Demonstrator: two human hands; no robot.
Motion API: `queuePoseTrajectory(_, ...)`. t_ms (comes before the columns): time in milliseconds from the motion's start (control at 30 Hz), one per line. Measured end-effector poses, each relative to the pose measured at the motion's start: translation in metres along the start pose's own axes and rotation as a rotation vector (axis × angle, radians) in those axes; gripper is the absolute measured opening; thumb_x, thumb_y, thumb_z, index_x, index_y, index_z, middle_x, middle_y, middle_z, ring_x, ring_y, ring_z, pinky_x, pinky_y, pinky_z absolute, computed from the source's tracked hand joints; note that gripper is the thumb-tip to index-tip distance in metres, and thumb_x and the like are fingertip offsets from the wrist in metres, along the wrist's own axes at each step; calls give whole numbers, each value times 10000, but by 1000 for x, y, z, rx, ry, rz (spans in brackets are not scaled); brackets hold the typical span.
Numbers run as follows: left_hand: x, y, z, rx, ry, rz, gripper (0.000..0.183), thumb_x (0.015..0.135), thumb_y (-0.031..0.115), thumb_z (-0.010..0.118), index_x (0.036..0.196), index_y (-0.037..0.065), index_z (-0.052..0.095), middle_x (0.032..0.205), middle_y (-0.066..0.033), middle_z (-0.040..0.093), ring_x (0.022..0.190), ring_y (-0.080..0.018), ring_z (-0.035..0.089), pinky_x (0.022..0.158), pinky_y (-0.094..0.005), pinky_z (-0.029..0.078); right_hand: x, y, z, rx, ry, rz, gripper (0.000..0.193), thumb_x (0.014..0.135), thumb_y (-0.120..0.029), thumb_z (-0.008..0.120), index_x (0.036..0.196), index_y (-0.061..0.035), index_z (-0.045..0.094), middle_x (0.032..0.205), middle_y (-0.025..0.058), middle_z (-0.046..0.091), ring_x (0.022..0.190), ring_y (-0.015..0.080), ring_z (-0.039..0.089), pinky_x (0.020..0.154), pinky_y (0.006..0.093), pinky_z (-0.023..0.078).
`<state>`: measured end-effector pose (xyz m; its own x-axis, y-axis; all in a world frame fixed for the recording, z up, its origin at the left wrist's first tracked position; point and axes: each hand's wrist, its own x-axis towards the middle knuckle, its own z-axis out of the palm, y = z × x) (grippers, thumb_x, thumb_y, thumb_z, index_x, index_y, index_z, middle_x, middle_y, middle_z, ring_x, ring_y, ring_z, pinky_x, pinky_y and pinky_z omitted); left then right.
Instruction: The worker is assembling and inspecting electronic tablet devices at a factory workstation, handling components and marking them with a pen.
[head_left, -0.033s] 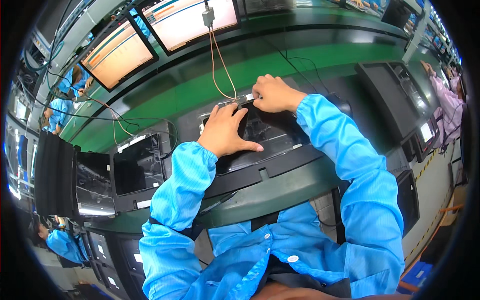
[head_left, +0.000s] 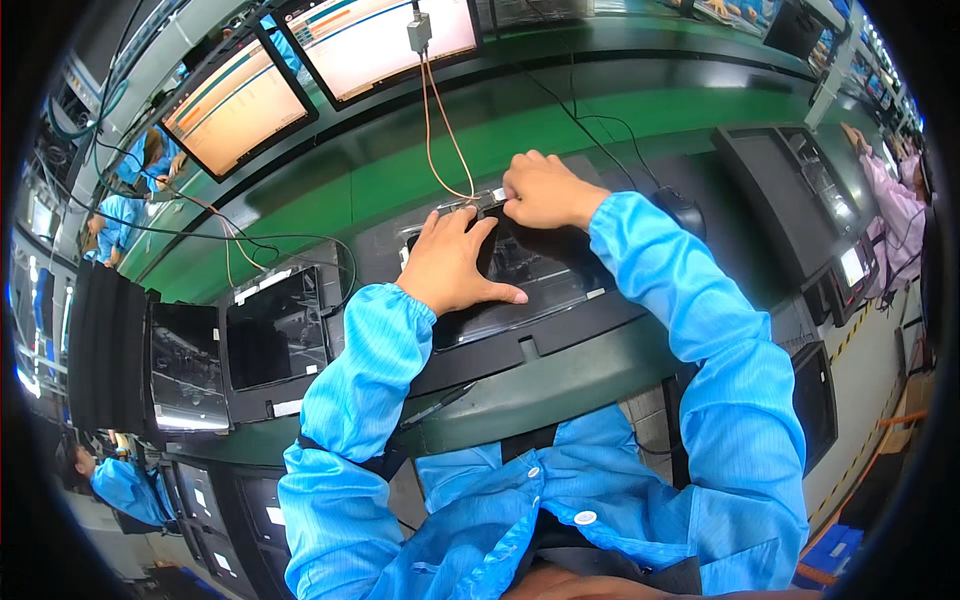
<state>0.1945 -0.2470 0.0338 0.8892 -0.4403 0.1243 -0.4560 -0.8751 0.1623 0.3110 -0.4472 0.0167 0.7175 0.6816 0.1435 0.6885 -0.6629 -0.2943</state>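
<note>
A dark glossy display panel point(head_left: 530, 268) lies in a black tray point(head_left: 580, 322) in front of me. My left hand point(head_left: 452, 262) rests over the panel's left part, thumb stretched out and fingers spread, the fingertips at its far edge. At that edge my right hand point(head_left: 548, 192) is curled closed, its fingertips beside a small silvery connector piece point(head_left: 488, 199). Whatever is pinched there is hidden by the fingers. Two thin pinkish wires point(head_left: 430, 130) run from the connector piece up to a grey plug point(head_left: 418, 34).
Two lit monitors point(head_left: 385, 45) point(head_left: 238, 108) stand at the back. Another dark panel point(head_left: 277, 328) and a stack of black trays point(head_left: 105, 350) are on the left. A black mouse point(head_left: 678, 212) sits right of my forearm, before a black tray point(head_left: 775, 200). Co-workers are at both sides.
My right hand and forearm have shifted very slightly left, showing more of the mouse. The left hand stays in place.
</note>
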Motion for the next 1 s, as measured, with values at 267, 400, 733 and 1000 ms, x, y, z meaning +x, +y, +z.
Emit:
queuePoseTrajectory(267,-5,0,-2,-134,-44,-62,1107,617,710,868,1443,34,576,1498,-280,486,1393,-438,476,1179,-466,393,0,20,8,129,59,-43,308,886,-349,641,960,-67,739,1112,169,638,1124,370,569,976,473,463)
queuePoseTrajectory(400,-3,5,-4,-65,-98,-75,1130,620,753,838,1461,48,570,1513,-282,474,1423,-434,443,1207,-517,336,-11,-6,-4,30,-12,23,366,870,-370,696,1027,-40,725,1177,150,626,1184,355,547,1030,464,431)
queuePoseTrajectory(733,-89,87,-19,-255,335,92,345,822,300,833,991,28,702,1014,-149,689,1006,-340,656,916,-462,507,-90,-70,-1,238,577,-327,263,846,-81,719,1100,-28,678,1096,132,699,1065,334,643,941,436,493)
queuePoseTrajectory(1000,-250,78,14,-1069,841,-552,296,948,124,743,709,38,591,658,-1,527,624,-94,487,583,-293,403,-112,-81,11,255,720,-287,111,833,-5,718,944,-5,711,851,108,699,746,288,663,662,387,522)
